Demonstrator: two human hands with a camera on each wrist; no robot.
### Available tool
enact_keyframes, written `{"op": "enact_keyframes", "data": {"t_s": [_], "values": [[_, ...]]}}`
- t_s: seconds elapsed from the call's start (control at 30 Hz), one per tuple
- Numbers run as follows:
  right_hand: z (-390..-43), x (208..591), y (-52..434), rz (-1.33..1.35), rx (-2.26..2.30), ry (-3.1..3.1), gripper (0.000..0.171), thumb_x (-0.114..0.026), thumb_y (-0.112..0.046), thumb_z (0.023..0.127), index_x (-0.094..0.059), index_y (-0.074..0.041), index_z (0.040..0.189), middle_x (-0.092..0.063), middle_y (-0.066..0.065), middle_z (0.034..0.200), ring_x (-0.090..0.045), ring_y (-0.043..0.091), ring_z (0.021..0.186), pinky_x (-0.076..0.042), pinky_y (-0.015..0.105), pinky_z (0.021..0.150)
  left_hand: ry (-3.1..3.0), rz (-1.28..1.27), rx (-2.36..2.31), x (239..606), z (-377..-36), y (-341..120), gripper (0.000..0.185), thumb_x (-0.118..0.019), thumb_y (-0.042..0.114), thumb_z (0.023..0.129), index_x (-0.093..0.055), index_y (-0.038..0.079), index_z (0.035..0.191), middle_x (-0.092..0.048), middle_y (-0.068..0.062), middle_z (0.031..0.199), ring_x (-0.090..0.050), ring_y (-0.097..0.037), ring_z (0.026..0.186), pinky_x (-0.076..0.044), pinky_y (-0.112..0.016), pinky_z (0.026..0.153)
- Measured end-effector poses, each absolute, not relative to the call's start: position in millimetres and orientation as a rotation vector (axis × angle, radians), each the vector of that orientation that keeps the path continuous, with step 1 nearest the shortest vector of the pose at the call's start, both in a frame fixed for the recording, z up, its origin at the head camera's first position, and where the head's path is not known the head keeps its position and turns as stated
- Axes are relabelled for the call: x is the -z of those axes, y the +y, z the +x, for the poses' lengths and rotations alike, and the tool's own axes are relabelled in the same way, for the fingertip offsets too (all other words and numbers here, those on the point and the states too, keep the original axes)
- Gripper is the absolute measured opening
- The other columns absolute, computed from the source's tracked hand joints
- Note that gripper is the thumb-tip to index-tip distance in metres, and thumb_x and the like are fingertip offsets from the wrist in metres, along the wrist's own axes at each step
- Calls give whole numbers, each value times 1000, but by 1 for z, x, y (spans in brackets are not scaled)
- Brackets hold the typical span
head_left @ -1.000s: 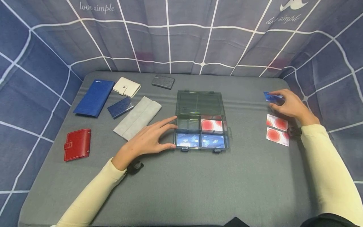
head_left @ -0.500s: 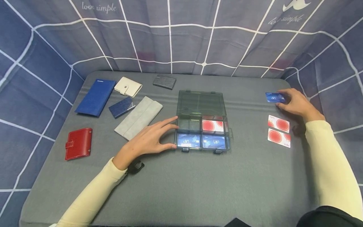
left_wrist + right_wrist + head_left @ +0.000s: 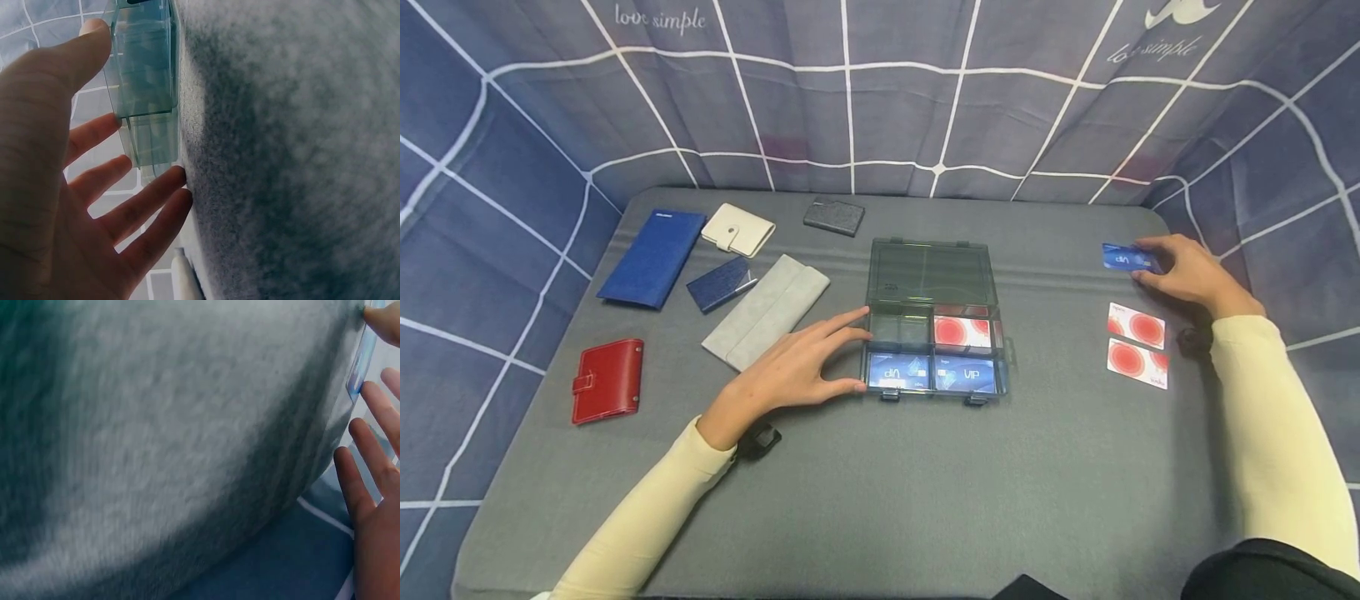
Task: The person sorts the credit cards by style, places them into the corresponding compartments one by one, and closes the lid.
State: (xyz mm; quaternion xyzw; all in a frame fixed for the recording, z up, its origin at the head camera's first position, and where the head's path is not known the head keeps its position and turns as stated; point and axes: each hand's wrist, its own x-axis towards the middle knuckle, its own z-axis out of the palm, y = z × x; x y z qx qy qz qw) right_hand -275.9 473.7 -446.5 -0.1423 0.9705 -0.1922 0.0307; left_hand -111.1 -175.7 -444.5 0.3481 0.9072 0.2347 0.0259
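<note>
In the head view my left hand point(image 3: 782, 375) lies with spread, fairly straight fingers against the left side of a clear dark-green compartment box point(image 3: 1006, 377), its lid swung back. The front compartments hold blue VIP cards point(image 3: 966, 375); a red-and-white card point(image 3: 961, 332) sits in the back right one, and the back left one shows its bare floor. The left wrist view has thumb and fingertips at the box wall point(image 3: 147, 69). Far right, my right hand point(image 3: 1187, 271) pinches a blue VIP card point(image 3: 1124, 257) by its right end, thumb and forefinger on opposite long edges.
Two red-and-white cards point(image 3: 1137, 325) lie nearer than the right hand. On the left are a red wallet point(image 3: 607, 381), blue folder point(image 3: 653, 258), cream card holder point(image 3: 737, 230), navy holder point(image 3: 718, 285), grey pouch point(image 3: 767, 312) and dark grey wallet point(image 3: 834, 217). Gridded curtains point(image 3: 895, 108) surround the table.
My right hand has shifted slightly right along the blue card, so more of the card's face shows. The left hand has stayed at the box.
</note>
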Motion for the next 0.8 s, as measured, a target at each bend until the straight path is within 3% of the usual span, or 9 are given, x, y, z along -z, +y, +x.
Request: {"op": "enact_keyframes", "data": {"t_s": [0.6,0.8], "values": [[-264,438,475,-353,520,2943,64,-78,-32,95,-60,9,141,-60,40,131,-52,56,123,-36,70,98,2805,1088,-725,446,-112,-176,73,-79,61,93,-61,20,151,-35,0,175,-47,-28,152,-51,-54,110],[-263,438,472,-272,529,2945,66,-80,-37,95,-61,6,141,-64,38,131,-58,52,117,-38,59,90,2800,1093,-736,446,-113,-176,72,-79,60,93,-61,20,151,-36,-2,174,-48,-28,152,-50,-54,110]]}}
